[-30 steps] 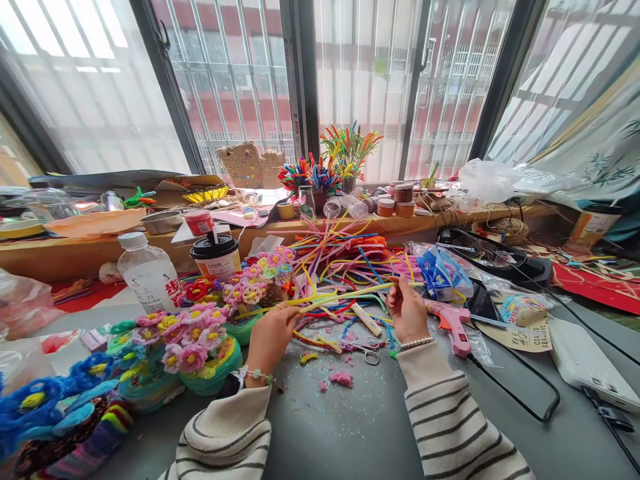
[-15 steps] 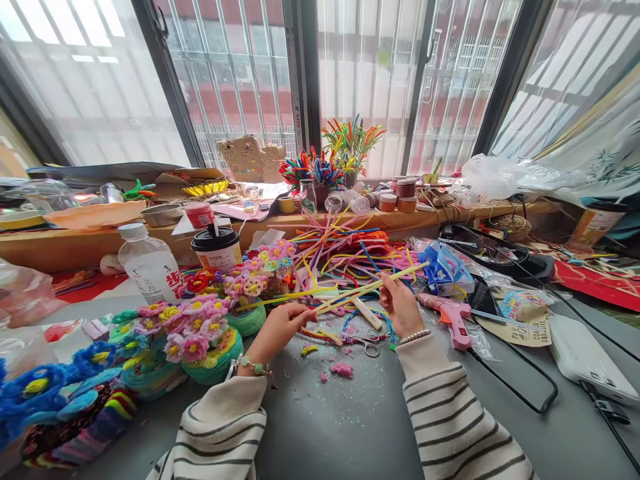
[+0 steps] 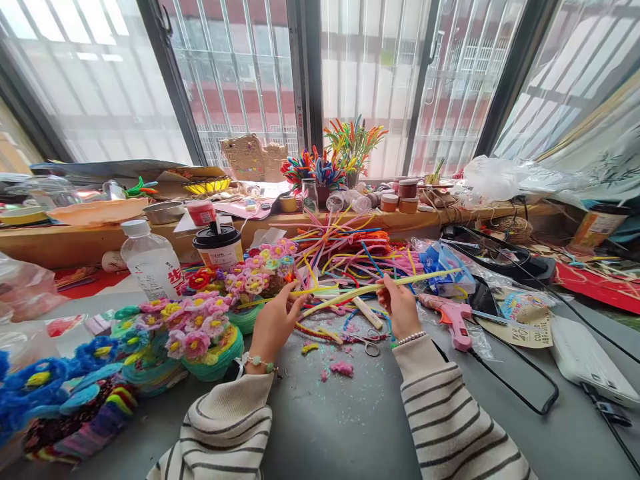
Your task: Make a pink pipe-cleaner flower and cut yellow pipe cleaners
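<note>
Pale yellow pipe cleaners (image 3: 350, 293) run slantwise above the table, pinched near their middle between the thumb and fingers of my right hand (image 3: 399, 310). Their right part sticks out past that hand, over a blue plastic packet (image 3: 443, 267). My left hand (image 3: 274, 321) is at their left end, thumb and forefinger apart; no firm grip shows there. Beyond both hands lies a heap of loose pink, yellow, blue and red pipe cleaners (image 3: 345, 243). Small scissors (image 3: 371, 347) and a pink fluff scrap (image 3: 342, 368) lie on the grey table (image 3: 320, 427) between my forearms.
Pink pipe-cleaner flowers (image 3: 200, 323) in round bases crowd the left, with blue ones (image 3: 37, 380) nearer. Behind them stand a plastic bottle (image 3: 153, 263) and a lidded cup (image 3: 219, 248). A pink glue gun (image 3: 456, 323), its cable and a white power bank (image 3: 593, 360) lie right.
My left hand has gone from a pinch to parted fingers and turned upward. The yellow pipe cleaners have shifted right, lying closer together and reaching farther past my right hand.
</note>
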`<action>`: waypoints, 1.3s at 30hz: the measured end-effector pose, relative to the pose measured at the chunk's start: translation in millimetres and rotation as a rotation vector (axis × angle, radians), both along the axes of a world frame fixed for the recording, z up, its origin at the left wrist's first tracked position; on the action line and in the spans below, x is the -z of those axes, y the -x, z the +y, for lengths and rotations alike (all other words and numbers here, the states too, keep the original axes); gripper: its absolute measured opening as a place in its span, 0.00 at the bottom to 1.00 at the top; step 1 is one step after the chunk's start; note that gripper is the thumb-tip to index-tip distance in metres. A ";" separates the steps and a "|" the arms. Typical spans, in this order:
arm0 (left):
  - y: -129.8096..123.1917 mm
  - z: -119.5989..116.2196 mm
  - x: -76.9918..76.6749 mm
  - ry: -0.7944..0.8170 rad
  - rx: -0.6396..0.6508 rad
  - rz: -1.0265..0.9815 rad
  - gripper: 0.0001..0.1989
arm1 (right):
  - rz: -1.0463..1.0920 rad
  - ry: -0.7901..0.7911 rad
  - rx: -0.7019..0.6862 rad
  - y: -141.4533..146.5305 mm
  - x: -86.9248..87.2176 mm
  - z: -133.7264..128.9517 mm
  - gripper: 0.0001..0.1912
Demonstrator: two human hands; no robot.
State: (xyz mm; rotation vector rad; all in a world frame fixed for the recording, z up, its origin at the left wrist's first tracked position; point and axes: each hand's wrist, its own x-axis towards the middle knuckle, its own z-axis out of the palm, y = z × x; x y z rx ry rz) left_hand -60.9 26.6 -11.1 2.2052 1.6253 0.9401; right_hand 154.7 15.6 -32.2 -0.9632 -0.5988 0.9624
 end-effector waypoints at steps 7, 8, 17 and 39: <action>0.2 10.4 17.4 0.003 0.085 0.052 0.22 | 0.040 -0.019 0.092 -1.9 0.7 1.3 0.15; -0.4 10.7 18.4 -0.006 0.122 0.020 0.23 | 0.036 -0.015 0.070 0.1 0.6 0.9 0.15; -6.0 0.9 4.2 0.214 0.303 -0.471 0.22 | -0.027 0.019 -0.068 11.4 1.5 -1.9 0.14; 0.7 3.2 1.3 0.087 0.136 -0.106 0.14 | 0.011 -0.110 0.315 -11.1 -4.0 -0.7 0.17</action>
